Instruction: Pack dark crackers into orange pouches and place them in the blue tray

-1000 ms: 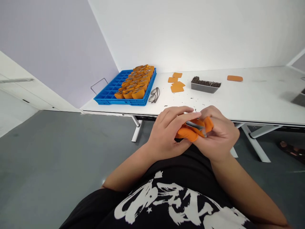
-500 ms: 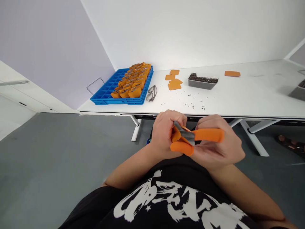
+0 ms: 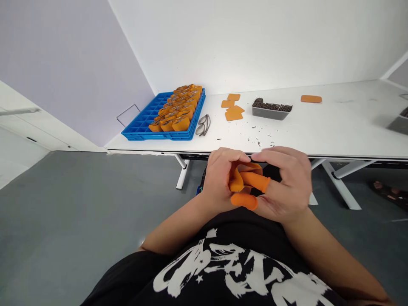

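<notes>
Your left hand and right hand are both curled shut on the small folded orange rubbery pad, held in front of your chest, w/ orange finger cots on the right. Looks light, soft, bendy, so pinch its edges. Farther off: white table, blue plastic grid tray.

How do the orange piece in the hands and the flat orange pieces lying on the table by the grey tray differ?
The orange piece in the hands is folded, while the flat orange pieces lie flat. The held one is pinched between the left hand and right hand, off the white table; the flat ones rest on it untouched, left of the grey tray. Both are the same orange.
</notes>
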Demonstrator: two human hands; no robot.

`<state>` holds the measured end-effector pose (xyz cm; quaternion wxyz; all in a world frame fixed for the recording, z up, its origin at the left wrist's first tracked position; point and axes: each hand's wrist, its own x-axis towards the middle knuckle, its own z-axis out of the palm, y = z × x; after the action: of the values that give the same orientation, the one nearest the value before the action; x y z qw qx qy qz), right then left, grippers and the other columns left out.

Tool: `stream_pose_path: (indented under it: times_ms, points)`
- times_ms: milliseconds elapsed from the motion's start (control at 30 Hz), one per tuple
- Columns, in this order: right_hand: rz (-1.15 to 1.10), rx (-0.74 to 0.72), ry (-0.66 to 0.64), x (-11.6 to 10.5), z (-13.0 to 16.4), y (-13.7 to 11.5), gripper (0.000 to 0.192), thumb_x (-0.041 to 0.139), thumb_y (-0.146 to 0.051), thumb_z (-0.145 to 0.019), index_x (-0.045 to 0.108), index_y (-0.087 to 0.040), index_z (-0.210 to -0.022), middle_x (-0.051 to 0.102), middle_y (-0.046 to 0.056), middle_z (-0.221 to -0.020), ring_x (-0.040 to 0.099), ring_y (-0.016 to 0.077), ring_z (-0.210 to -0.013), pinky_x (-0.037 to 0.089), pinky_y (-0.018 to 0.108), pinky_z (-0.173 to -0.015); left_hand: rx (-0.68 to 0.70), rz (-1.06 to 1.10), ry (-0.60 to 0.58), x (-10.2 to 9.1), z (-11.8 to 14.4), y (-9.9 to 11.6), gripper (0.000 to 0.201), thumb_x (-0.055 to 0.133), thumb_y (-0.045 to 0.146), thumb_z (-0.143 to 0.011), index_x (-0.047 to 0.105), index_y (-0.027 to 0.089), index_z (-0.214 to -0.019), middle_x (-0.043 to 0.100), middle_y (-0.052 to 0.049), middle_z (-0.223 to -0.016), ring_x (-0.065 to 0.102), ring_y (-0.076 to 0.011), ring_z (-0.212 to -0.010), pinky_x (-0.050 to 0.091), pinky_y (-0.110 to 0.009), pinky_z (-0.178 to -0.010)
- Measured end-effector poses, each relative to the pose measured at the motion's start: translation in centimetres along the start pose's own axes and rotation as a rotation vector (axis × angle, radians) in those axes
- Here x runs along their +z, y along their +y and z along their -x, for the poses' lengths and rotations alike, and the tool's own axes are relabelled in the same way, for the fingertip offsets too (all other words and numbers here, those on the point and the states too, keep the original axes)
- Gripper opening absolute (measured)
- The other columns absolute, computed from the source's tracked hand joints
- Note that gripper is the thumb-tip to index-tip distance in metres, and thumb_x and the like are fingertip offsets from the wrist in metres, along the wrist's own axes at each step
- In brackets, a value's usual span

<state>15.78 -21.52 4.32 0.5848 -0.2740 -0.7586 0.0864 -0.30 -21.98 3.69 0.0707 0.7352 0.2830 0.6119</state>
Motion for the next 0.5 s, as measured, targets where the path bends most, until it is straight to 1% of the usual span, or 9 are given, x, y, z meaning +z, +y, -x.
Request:
stream_pose_path:
  times_ms: [33,100,167,233,300,367,433,500]
  points:
    - [0.041,-0.068,-0.019,-0.2,-0.1,-0.4,0.037,0.089,-0.064,-0.075,0.074,-0.031,-0.081,0.075,0.003,-0.114,0.069,0.0317,-0.112,0.058,0.051,-0.098,0.004,-0.026,-0.004,0.1,0.0,0.0,0.028,0.065,0.045,-0.093,0.057,0.027,-0.113,0.071,-0.003,-0.095,0.067,-0.0217,-0.087,0.047,-0.04,-0.08]
    - [0.148,-0.179,-0.09,-0.4,-0.4,-1.2,0.033,0.084,-0.056,-0.085,0.072,-0.025,-0.083,0.073,0.009,-0.126,0.065,0.0379,-0.127,0.055,0.057,-0.106,0.021,-0.082,-0.007,0.3,0.2,0.0,0.024,0.066,0.03,-0.087,0.059,0.026,-0.11,0.072,-0.001,-0.091,0.066,-0.0202,-0.084,0.043,-0.039,-0.081]
    - [0.242,-0.215,-0.191,-0.6,-0.4,-1.8,0.038,0.075,-0.057,-0.093,0.071,-0.021,-0.084,0.068,0.016,-0.139,0.056,0.0446,-0.14,0.05,0.065,-0.112,0.04,-0.12,0.002,0.7,0.5,-0.2,0.028,0.064,0.021,-0.081,0.059,0.026,-0.107,0.071,0.001,-0.085,0.065,-0.0192,-0.079,0.042,-0.039,-0.081]
    - [0.302,-0.219,-0.269,-0.6,-0.4,-2.1,0.047,0.065,-0.064,-0.098,0.073,-0.018,-0.09,0.059,0.019,-0.153,0.045,0.0473,-0.15,0.047,0.069,-0.114,0.049,-0.137,0.036,1.0,0.6,-0.5,0.033,0.061,0.019,-0.078,0.058,0.026,-0.11,0.069,0.001,-0.082,0.065,-0.0201,-0.08,0.043,-0.041,-0.083]
    - [0.329,-0.219,-0.31,-0.5,-0.2,-2.0,0.054,0.058,-0.068,-0.1,0.075,-0.016,-0.1,0.051,0.021,-0.161,0.039,0.0467,-0.155,0.046,0.069,-0.116,0.059,-0.145,0.074,0.9,0.7,-1.1,0.038,0.061,0.019,-0.077,0.057,0.027,-0.114,0.067,0.002,-0.08,0.064,-0.0206,-0.08,0.043,-0.042,-0.085]
    - [0.344,-0.236,-0.33,-0.4,0.0,-1.7,0.059,0.055,-0.07,-0.1,0.075,-0.014,-0.106,0.049,0.021,-0.163,0.037,0.0448,-0.156,0.047,0.066,-0.118,0.07,-0.146,0.092,0.5,0.6,-1.8,0.038,0.062,0.019,-0.075,0.056,0.027,-0.112,0.066,0.002,-0.082,0.062,-0.0202,-0.082,0.042,-0.043,-0.087]
    - [0.326,-0.248,-0.351,-0.2,0.1,-1.2,0.062,0.053,-0.072,-0.099,0.075,-0.014,-0.109,0.047,0.021,-0.164,0.04,0.0422,-0.155,0.048,0.063,-0.118,0.052,-0.132,0.078,0.1,0.9,-2.4,0.038,0.064,0.018,-0.074,0.054,0.028,-0.109,0.066,0.001,-0.087,0.062,-0.0205,-0.087,0.042,-0.043,-0.09]
    - [0.246,-0.198,-0.378,0.1,0.3,-0.3,0.064,0.054,-0.074,-0.097,0.076,-0.016,-0.11,0.048,0.02,-0.163,0.046,0.0399,-0.151,0.048,0.061,-0.118,-0.021,-0.098,0.015,-0.2,1.8,-2.7,0.043,0.065,0.018,-0.075,0.052,0.028,-0.115,0.066,-0.001,-0.097,0.062,-0.0215,-0.096,0.045,-0.043,-0.092]
